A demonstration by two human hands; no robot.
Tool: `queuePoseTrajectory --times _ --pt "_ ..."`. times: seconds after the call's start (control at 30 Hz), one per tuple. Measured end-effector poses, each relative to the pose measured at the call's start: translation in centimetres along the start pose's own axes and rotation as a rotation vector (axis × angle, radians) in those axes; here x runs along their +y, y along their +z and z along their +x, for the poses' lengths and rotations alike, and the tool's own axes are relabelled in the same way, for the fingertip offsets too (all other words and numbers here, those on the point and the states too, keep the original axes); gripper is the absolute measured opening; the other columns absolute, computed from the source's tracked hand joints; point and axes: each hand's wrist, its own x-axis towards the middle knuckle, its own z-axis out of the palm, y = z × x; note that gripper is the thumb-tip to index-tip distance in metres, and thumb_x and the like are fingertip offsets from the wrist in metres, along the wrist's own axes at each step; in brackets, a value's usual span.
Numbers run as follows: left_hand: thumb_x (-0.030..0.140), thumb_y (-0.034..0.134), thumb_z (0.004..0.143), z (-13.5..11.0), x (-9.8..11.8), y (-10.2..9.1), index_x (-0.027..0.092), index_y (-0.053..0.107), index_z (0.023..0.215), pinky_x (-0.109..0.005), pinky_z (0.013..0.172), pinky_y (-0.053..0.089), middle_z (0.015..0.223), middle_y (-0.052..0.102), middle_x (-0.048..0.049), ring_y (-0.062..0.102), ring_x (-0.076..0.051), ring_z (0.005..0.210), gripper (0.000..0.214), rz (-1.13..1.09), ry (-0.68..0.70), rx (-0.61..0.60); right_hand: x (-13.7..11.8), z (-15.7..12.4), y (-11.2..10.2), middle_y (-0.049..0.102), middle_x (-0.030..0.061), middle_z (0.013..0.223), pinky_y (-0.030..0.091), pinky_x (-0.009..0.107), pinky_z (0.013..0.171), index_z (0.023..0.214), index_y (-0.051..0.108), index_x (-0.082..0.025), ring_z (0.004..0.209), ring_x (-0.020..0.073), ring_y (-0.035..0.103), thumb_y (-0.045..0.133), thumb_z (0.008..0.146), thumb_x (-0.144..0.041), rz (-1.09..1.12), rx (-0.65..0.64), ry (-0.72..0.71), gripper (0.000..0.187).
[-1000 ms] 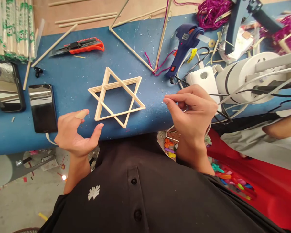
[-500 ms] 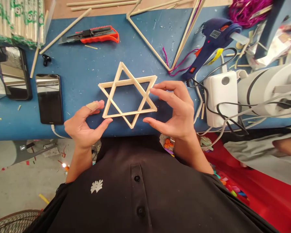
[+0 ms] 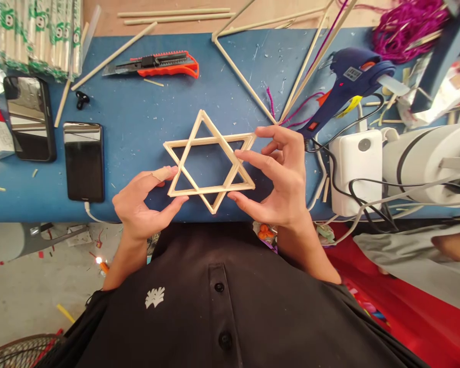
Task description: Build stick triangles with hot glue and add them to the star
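The star (image 3: 210,140), built up from pale sticks, is at the near part of the blue mat (image 3: 138,117); whether it rests on the mat or is slightly raised cannot be told. The left hand (image 3: 143,204) pinches the star's near left corner, index finger at the outer side and thumb at the near bar. A tan strip (image 3: 161,174) is wrapped around that index finger. The right hand (image 3: 278,179) takes the star's near right corner between fingers and thumb: the fingers are spread along the right side, the thumb bears on the near bar. The cutter (image 3: 168,65) lies beyond the star, slightly to its left, blade pointing left. The phone (image 3: 84,163) lies left of the star, a white cable at its near end. The larger frame (image 3: 245,80) lies beyond the star, to its right. The glue gun (image 3: 337,92) lies beyond and farther right of the star. The white box (image 3: 356,189) is right of the star, past the right hand
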Motion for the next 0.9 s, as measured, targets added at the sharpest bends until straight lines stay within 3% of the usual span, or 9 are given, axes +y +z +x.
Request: queuePoseTrajectory --times 0.17,0.37,0.6,0.7,0.77,0.83,0.9 --pt "0.024 0.094 0.081 0.0 0.0 -0.1 0.038 0.073 0.142 -0.052 0.073 0.074 0.117 0.086 -0.0036 0.082 -0.03 0.091 0.066 0.009 0.013 -0.004 -0.2 0.1 -0.1 0.049 0.0134 0.155 0.062 0.052 0.086 0.139 0.068 -0.036 0.12 0.0363 0.062 0.087 0.079 -0.045 -0.03 0.002 -0.02 0.063" --pt "0.026 0.093 0.083 0.4 0.1 -0.1 0.043 0.071 0.144 -0.052 0.073 0.073 0.117 0.086 -0.0015 0.081 -0.029 0.092 0.068 -0.01 0.009 -0.021 -0.5 -0.2 -0.3 0.048 0.0128 0.16 0.065 0.053 0.085 0.138 0.069 -0.037 0.116 0.0366 0.062 0.087 0.08 -0.049 -0.077 -0.049 0.067 0.062" --pt "0.023 0.094 0.082 0.8 0.2 -0.2 0.038 0.07 0.149 -0.048 0.07 0.068 0.117 0.086 -0.0019 0.078 -0.028 0.096 0.073 0.008 0.086 -0.015 0.2 -0.1 0.3 0.049 0.0113 0.158 0.062 0.046 0.079 0.137 0.068 -0.032 0.117 0.0324 0.064 0.078 0.087 -0.046 -0.081 0.034 -0.072 0.053" --pt "0.036 0.092 0.084 1.0 0.4 -0.3 0.038 0.069 0.15 -0.044 0.055 0.056 0.117 0.086 -0.0025 0.071 -0.028 0.089 0.07 0.01 0.083 -0.017 -0.1 0.1 0.3 0.048 0.012 0.16 0.062 0.051 0.088 0.142 0.067 -0.031 0.129 0.038 0.063 0.07 0.093 -0.062 -0.095 0.053 -0.083 0.058" --pt "0.052 0.085 0.088 1.3 0.7 -0.4 0.037 0.07 0.149 -0.044 0.052 0.049 0.117 0.086 -0.004 0.065 -0.028 0.084 0.065 -0.004 0.09 0.016 -0.5 0.4 0.2 0.047 0.012 0.162 0.061 0.056 0.094 0.148 0.065 -0.031 0.136 0.0411 0.06 0.054 0.098 -0.074 -0.108 0.067 -0.081 0.067" --pt "0.063 0.074 0.093 1.9 0.9 -0.4 0.034 0.071 0.148 -0.047 0.06 0.05 0.119 0.085 -0.0052 0.062 -0.028 0.083 0.063 0.013 0.14 0.053 -0.9 0.7 0.1 0.046 0.0099 0.165 0.059 0.061 0.101 0.152 0.064 -0.034 0.143 0.0433 0.055 0.04 0.1 -0.078 -0.141 0.057 -0.068 0.072" --pt "0.068 0.063 0.097 2.6 0.8 -0.2 0.031 0.07 0.151 -0.05 0.073 0.052 0.122 0.085 -0.0049 0.061 -0.028 0.087 0.065 0.062 0.209 0.039 -1.1 0.9 0.1 0.044 0.0071 0.167 0.055 0.065 0.11 0.155 0.062 -0.038 0.149 0.0457 0.05 0.046 0.097 -0.081 -0.182 0.025 -0.063 0.073"
